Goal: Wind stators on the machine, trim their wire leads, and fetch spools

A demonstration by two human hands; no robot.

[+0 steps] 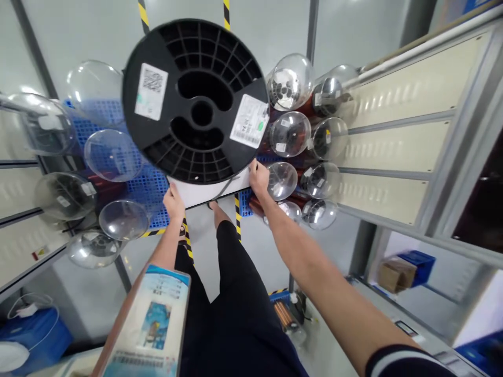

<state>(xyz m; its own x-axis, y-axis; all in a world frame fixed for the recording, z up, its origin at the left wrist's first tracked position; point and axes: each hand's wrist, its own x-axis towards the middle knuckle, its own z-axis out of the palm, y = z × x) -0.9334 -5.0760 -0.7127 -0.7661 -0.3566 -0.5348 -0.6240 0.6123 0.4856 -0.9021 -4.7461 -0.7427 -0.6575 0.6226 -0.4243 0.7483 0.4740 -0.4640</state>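
A large black plastic spool (202,162) is held up in front of me, its round ribbed flange facing me. Two white printed labels (151,92) are stuck on the flange. Below the flange shows a white surface with a dark lower edge (214,189); whether it is the spool's wrapping or a separate piece I cannot tell. My left hand (173,203) is closed on the left end of this lower part, fingers curled behind it. My right hand (259,179) grips the right end the same way. Most fingertips on both hands are hidden.
Spools with clear round covers (290,134) stand in rows on the right, others (113,155) on a blue plastic pallet (151,180) at left. Cream cabinets (396,146) line the right side. Yellow-black tape (238,214) marks the floor. An ID badge (151,319) hangs before me.
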